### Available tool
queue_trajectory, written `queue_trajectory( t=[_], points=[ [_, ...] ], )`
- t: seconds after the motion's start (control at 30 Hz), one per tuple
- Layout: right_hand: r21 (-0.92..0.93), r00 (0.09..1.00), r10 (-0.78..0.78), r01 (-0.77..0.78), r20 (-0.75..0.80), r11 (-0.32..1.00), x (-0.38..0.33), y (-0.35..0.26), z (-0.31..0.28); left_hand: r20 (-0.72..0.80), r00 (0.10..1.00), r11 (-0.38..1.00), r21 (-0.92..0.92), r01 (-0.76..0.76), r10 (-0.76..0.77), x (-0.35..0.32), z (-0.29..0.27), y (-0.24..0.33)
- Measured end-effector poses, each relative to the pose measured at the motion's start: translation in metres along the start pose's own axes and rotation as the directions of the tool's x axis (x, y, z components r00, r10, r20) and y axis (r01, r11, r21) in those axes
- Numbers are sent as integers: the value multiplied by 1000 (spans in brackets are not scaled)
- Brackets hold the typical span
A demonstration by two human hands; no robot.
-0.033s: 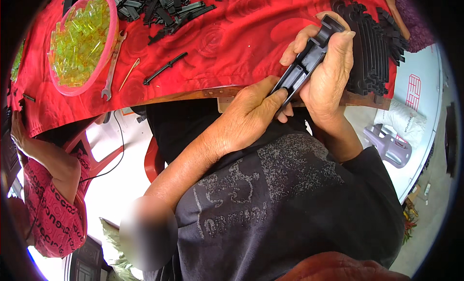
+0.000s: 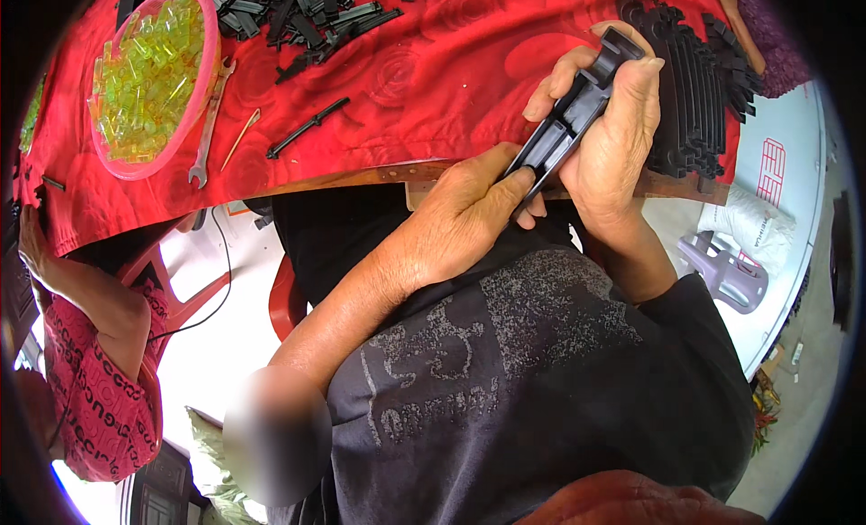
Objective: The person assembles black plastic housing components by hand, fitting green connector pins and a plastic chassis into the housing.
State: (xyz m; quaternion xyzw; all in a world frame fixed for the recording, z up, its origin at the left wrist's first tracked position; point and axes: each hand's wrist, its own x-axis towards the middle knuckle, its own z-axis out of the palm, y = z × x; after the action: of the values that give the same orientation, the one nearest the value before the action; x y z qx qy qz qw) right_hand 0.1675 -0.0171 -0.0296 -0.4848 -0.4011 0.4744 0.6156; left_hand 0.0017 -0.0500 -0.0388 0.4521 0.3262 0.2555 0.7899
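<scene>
Both hands hold one long black plastic piece (image 2: 575,121), a hollow trough with ribs inside and a curved, hooked upper end. It slants from lower left to upper right, over the near edge of the table. My left hand (image 2: 474,200) grips its lower end, the thumb pressed into the hollow. Around the upper end wraps my right hand (image 2: 618,128), thumb near the hooked tip and fingers behind and along the far side. The underside of the piece is hidden. On the red cloth to the left lies a thin black rod (image 2: 308,128), apart from my hands.
Stacked long black strips (image 2: 690,101) lie right of my right hand. At the left stand a pink-rimmed basket (image 2: 214,51) of yellow-green clear pieces, a wrench (image 2: 213,124) and a thin stick (image 2: 241,139). Black parts (image 2: 307,20) pile up behind. Another person's arm (image 2: 99,295) reaches in at far left.
</scene>
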Motion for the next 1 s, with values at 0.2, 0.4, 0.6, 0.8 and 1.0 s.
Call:
queue_trajectory(
  t=[0.2,0.4,0.6,0.8,1.0],
  points=[
    [-25,1000,-22,22,21,999,3,1,-7,62,995,997,31,74,-76,-7,-7,2],
    [-48,1000,-26,26,7,999,3,-3,-5,69,994,993,94,74,-81,-8,-9,3],
    [-79,999,-42,43,19,996,4,-3,-7,37,996,989,120,82,-87,-7,-6,9],
    [-70,995,-79,83,54,994,2,-5,-7,-5,998,995,81,61,-61,-7,0,7],
    [-52,997,-69,71,37,996,0,-7,-5,-54,999,995,94,12,-7,-5,3,2]
  ],
)
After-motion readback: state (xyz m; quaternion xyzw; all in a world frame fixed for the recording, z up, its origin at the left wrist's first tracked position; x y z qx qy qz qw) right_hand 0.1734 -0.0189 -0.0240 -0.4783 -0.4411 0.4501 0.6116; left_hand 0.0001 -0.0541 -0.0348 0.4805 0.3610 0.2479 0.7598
